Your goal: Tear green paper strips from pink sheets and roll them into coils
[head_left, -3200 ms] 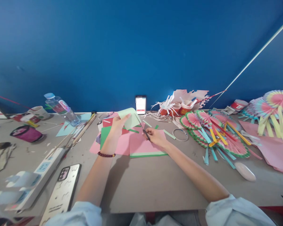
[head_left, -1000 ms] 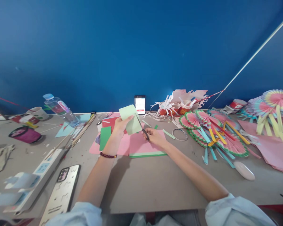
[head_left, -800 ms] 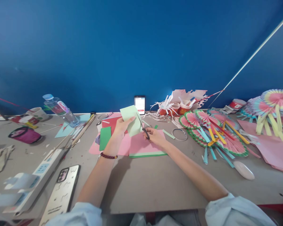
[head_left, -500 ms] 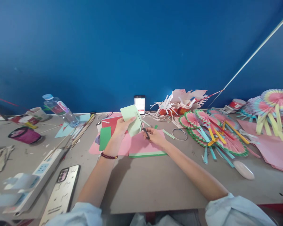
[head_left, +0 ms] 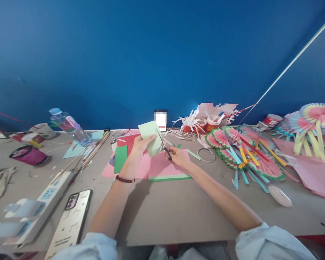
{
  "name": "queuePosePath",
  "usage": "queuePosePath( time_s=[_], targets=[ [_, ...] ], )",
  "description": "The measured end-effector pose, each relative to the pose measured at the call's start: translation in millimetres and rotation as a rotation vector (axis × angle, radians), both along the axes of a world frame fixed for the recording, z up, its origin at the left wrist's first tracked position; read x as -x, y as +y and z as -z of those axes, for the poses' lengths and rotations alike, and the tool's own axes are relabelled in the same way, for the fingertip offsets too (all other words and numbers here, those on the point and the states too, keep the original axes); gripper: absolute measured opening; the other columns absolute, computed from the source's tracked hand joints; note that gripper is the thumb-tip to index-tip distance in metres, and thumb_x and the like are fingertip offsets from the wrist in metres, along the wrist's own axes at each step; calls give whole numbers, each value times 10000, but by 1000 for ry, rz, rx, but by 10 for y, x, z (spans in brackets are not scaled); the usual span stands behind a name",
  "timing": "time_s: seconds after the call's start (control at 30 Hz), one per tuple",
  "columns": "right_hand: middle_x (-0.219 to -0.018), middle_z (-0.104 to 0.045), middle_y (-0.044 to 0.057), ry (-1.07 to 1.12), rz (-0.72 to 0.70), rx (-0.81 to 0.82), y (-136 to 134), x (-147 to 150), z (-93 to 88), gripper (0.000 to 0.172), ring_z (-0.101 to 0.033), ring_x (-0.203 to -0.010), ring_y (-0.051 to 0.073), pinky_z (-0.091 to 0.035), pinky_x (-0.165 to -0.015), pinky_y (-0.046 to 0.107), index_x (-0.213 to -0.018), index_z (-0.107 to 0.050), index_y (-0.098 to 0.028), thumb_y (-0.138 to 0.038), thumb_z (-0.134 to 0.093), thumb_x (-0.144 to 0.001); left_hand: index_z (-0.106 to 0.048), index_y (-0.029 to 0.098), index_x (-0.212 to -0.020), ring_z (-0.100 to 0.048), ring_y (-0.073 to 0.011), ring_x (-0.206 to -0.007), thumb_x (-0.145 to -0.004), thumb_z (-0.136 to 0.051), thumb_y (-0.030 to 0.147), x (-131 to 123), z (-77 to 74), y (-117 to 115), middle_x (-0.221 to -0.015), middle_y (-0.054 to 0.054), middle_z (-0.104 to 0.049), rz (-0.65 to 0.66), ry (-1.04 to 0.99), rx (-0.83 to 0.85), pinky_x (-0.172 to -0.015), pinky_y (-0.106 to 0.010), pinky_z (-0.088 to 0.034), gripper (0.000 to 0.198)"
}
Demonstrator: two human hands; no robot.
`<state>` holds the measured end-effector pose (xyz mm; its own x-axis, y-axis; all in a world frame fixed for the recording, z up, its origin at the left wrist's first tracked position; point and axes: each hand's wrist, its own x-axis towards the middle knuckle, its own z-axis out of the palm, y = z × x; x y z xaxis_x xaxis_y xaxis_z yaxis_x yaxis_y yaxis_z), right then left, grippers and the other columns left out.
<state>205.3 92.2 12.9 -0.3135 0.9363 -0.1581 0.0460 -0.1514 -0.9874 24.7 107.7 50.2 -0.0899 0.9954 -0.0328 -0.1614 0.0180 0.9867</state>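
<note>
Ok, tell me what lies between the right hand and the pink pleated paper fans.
Head view: a pale green paper strip, then a thin metal ring, both flat on the grey table.

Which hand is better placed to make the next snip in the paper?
Right, probably: the right hand holds the scissors against the paper; the left hand just grips it.

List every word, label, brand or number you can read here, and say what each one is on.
No text reads clearly.
Bottle label: white script on red, too blurred to read.
Propped phone screen: blurred out.
Power strip: marks too small.
Red tin: band unreadable.
Green paper in the left hand: blank.
Scissors in the right hand: no marks seen.
</note>
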Motion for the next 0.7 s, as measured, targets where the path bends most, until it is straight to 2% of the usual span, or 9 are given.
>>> queuePosePath(
  time_s=[0.13, 0.33, 0.5, 0.7],
  targets=[
    [-527, -547, -71, -4, -4, 4, -7, 6, -10, 511, -358, -459, 64, -219, -466, 226, -687, -550, -215, -647, -796, -569, -784, 178, -819, -745, -331, -877, -533, -961, 478, -10, -19, -8, -974, -126, -812, -1, 2, 1, -816, -469, -599, 451],
    [-521, -556, -67, 9, -5, 16, -1, 1, -18, 493, -356, -441, 61, -223, -458, 227, -669, -548, -217, -610, -824, -560, -793, 147, -895, -742, -333, -922, -503, -972, 451, -47, -74, -46, -1016, -152, -807, 4, -9, 46, -824, -446, -591, 527],
    [-525, -563, -65, 24, -2, 7, 20, -13, -5, 464, -363, -448, 65, -235, -464, 220, -675, -544, -216, -590, -810, -606, -795, 144, -877, -734, -345, -953, -513, -964, 447, -58, -65, -53, -1029, -169, -800, 21, 10, 52, -835, -455, -574, 503],
    [-531, -564, -68, 20, 2, 9, 9, -8, -22, 480, -346, -438, 60, -223, -469, 230, -683, -553, -217, -618, -799, -590, -790, 145, -872, -730, -350, -951, -501, -967, 433, -56, -79, -63, -1026, -169, -799, 24, 7, 58, -832, -458, -568, 503]
  ],
)
